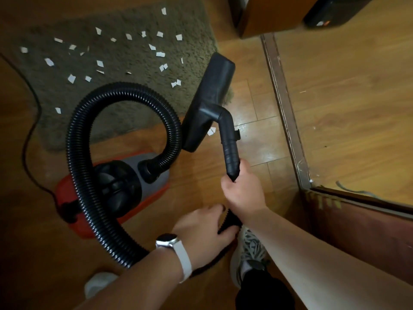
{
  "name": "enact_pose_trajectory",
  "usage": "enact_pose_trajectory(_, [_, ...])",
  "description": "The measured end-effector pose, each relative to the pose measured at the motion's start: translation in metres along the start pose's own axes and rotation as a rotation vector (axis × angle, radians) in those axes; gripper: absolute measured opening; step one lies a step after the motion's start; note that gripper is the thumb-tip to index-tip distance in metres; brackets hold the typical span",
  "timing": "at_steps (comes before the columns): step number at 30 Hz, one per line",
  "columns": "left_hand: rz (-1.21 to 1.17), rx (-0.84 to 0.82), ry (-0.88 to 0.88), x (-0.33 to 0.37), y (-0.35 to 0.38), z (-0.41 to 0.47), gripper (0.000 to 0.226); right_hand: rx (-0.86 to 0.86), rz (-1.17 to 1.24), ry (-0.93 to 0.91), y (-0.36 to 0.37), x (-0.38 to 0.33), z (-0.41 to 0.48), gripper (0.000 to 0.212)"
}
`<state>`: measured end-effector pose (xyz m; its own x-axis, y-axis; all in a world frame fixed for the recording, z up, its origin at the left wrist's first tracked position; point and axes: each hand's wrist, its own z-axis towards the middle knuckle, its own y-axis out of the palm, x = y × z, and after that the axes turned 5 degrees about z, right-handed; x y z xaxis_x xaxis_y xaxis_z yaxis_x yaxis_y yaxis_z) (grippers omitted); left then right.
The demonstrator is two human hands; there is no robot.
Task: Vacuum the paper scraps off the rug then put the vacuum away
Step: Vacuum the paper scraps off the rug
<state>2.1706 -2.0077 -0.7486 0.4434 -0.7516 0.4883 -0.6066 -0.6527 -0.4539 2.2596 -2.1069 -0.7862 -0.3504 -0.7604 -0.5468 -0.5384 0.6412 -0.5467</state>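
A shaggy olive rug (125,104) lies at the upper left with several white paper scraps (99,63) scattered on it. One scrap (211,131) lies on the wood floor by the nozzle. The red and grey vacuum body (147,159) sits on the floor below the rug, its black ribbed hose (80,139) looping up and round. My right hand (242,191) grips the lower end of the black nozzle tube (230,151), whose wide floor head (210,101) hangs over the rug's right edge. My left hand (201,227), watch on its wrist, holds the hose end (231,220) just below.
A black power cord (33,135) runs down the left side to the vacuum. A raised wooden threshold (286,121) borders the floor on the right, with dark furniture (335,12) at the top right. My patterned shoe (250,249) stands under my hands.
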Motion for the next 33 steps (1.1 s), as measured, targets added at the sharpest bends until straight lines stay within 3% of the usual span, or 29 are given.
enact_pose_trajectory(2, [0.071,0.088,-0.003,-0.011,-0.017,-0.017,0.044,-0.037,-0.004,-0.025,-0.009,-0.004,0.0,0.019])
enact_pose_trajectory(5, [0.137,0.411,0.087,-0.036,-0.048,-0.049,0.046,-0.069,-0.012,-0.07,-0.023,-0.015,-0.001,0.027])
enact_pose_trajectory(8, [0.137,0.685,0.125,-0.077,-0.079,-0.083,0.036,-0.108,-0.013,-0.121,-0.034,-0.031,-0.002,0.033])
enact_pose_trajectory(10, [0.144,0.778,0.048,-0.11,-0.095,-0.102,0.027,-0.097,-0.068,-0.182,-0.038,-0.046,-0.002,0.031])
enact_pose_trajectory(14, [0.118,0.683,-0.287,-0.187,-0.09,-0.127,0.017,-0.092,-0.164,-0.338,-0.03,-0.082,-0.006,0.021])
enact_pose_trajectory(19, [0.059,0.427,-0.514,-0.253,-0.066,-0.127,0.037,-0.202,-0.222,-0.4,0.004,-0.113,-0.01,0.023])
enact_pose_trajectory(25, [-0.163,0.424,-0.488,-0.292,-0.059,-0.125,0.015,-0.305,-0.308,-0.457,0.05,-0.13,-0.019,0.027])
enact_pose_trajectory(30, [-0.177,0.386,-0.529,-0.316,-0.038,-0.125,0.044,-0.335,-0.378,-0.445,0.066,-0.132,-0.022,0.033])
enact_pose_trajectory(33, [-0.165,0.319,-0.547,-0.323,-0.027,-0.119,0.053,-0.353,-0.472,-0.452,0.073,-0.13,-0.02,0.023])
